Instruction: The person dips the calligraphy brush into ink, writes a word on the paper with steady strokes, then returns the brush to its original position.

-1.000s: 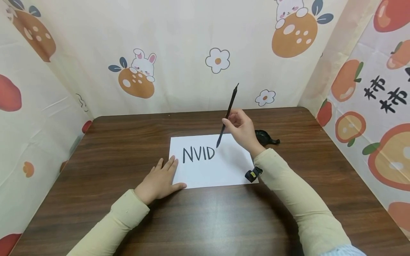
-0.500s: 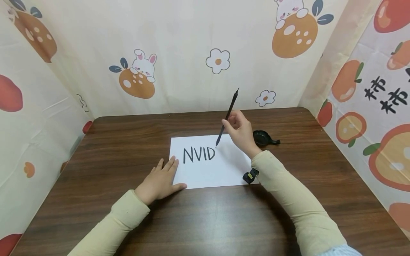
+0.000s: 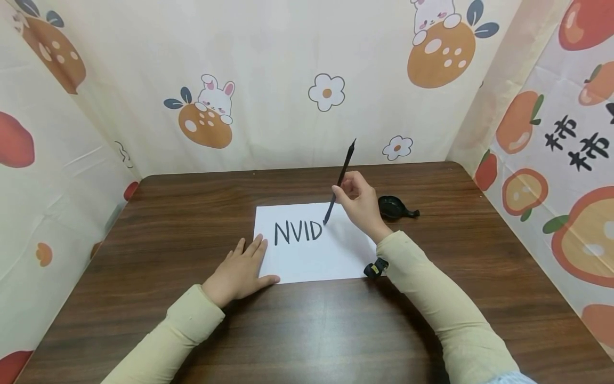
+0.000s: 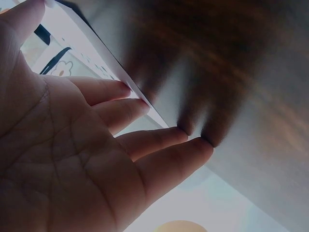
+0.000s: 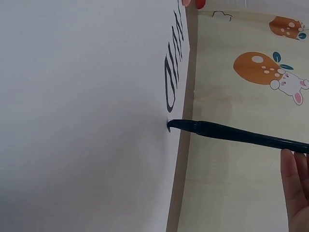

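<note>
A white sheet of paper lies on the brown table, bearing the black brushed letters NVID. My right hand pinches a slim black writing brush midway up, its top leaning slightly right. In the right wrist view, the bent tip of the brush touches the paper beside the D, with a short dark mark under it. My left hand lies flat with spread fingers over the paper's left edge. In the left wrist view, the fingertips of the left hand reach the paper's edge and the tabletop.
A small black dish with a stubby handle stands behind and right of my right hand. The wooden table has curtains with fruit and rabbit prints behind it and at both sides. A small black device hangs at my right wrist.
The brush and right hand dipped slightly toward the paper, bringing the tip down beside the D, where a short stroke now shows. My left hand stayed in place.
</note>
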`<state>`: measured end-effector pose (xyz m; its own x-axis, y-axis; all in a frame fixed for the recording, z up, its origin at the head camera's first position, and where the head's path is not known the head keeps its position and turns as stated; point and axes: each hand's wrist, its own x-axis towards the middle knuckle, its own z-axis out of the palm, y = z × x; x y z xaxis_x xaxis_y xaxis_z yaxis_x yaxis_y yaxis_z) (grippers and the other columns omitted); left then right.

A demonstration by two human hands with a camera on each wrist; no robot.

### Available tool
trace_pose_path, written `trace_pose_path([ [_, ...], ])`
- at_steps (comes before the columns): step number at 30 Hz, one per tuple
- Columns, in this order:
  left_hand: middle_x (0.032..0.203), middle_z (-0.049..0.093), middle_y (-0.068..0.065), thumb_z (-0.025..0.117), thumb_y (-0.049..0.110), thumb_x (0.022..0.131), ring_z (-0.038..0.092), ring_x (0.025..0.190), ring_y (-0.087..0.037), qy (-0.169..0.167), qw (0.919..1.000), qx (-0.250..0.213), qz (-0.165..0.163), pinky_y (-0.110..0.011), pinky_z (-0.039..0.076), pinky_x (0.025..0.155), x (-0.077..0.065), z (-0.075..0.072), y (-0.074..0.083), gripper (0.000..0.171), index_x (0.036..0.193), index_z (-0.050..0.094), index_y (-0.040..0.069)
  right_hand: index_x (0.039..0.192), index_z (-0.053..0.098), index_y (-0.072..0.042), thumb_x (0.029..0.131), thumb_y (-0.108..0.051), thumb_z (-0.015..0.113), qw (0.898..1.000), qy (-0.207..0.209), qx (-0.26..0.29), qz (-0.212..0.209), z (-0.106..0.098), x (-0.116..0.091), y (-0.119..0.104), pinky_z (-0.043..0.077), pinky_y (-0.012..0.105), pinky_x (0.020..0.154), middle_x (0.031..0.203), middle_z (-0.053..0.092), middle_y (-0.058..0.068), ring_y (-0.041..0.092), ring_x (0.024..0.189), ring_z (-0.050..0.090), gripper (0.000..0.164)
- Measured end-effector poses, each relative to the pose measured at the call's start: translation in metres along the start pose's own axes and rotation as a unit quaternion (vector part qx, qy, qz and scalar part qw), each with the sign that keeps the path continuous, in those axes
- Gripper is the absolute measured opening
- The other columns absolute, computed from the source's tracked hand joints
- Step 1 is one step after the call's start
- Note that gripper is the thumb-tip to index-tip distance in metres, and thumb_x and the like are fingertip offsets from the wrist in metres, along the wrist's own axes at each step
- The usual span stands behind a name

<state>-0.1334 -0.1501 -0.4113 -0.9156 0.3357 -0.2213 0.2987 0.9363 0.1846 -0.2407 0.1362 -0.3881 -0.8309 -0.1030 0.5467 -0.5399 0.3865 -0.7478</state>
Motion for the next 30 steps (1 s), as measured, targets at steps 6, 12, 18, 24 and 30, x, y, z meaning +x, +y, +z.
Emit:
trace_pose_path([
  [6, 0.162, 0.021, -0.018, 0.056, 0.062, 0.090, 0.025, 0.141, -0.056, 0.002, 1.0000, 0.003, 0.002, -0.068, 0.033, 0.107, 0.0004, 0.0008, -0.0008, 0.093, 0.154, 0.026, 0.002, 0.106, 0.059, -0.003, 0.094, -0.016, 0.067, 1.000, -0.011, 0.010, 0.002, -0.0001, -0.0011, -0.0021, 0.053, 0.019, 0.072, 0.083, 0.066, 0.012, 0.021, 0.075, 0.066, 0.019],
  [12, 0.162, 0.022, -0.018, 0.056, 0.063, 0.090, 0.025, 0.141, -0.056, 0.005, 1.0000, 0.006, 0.005, -0.068, 0.033, 0.106, 0.0004, 0.0011, -0.0009, 0.093, 0.154, 0.027, 0.002, 0.106, 0.059, -0.004, 0.093, -0.014, 0.067, 0.999, -0.031, 0.018, 0.016, -0.0016, -0.0026, -0.0039, 0.056, 0.020, 0.067, 0.083, 0.066, 0.014, 0.029, 0.072, 0.068, 0.018],
  [18, 0.162, 0.023, -0.018, 0.056, 0.063, 0.090, 0.026, 0.141, -0.057, 0.007, 0.9999, 0.007, 0.006, -0.068, 0.033, 0.106, 0.0005, 0.0009, -0.0008, 0.093, 0.154, 0.027, 0.001, 0.105, 0.058, -0.005, 0.093, -0.014, 0.068, 0.999, -0.047, 0.021, 0.012, -0.0023, -0.0038, -0.0056, 0.057, 0.020, 0.066, 0.083, 0.065, 0.014, 0.027, 0.072, 0.069, 0.018],
  [24, 0.162, 0.022, -0.018, 0.056, 0.063, 0.090, 0.026, 0.141, -0.057, 0.006, 1.0000, 0.006, 0.005, -0.068, 0.033, 0.106, 0.0002, 0.0007, -0.0006, 0.093, 0.154, 0.027, 0.001, 0.107, 0.058, -0.004, 0.093, -0.015, 0.067, 0.998, -0.060, 0.006, 0.013, -0.0032, -0.0055, -0.0064, 0.057, 0.023, 0.067, 0.081, 0.064, 0.010, 0.023, 0.071, 0.068, 0.020],
  [30, 0.162, 0.022, -0.018, 0.056, 0.062, 0.090, 0.025, 0.141, -0.056, 0.003, 1.0000, 0.004, 0.004, -0.068, 0.033, 0.106, 0.0001, 0.0004, -0.0003, 0.093, 0.154, 0.026, 0.001, 0.109, 0.058, -0.004, 0.092, -0.014, 0.068, 0.997, -0.068, 0.002, 0.024, -0.0037, -0.0070, -0.0090, 0.059, 0.027, 0.066, 0.082, 0.064, 0.010, 0.023, 0.074, 0.069, 0.022],
])
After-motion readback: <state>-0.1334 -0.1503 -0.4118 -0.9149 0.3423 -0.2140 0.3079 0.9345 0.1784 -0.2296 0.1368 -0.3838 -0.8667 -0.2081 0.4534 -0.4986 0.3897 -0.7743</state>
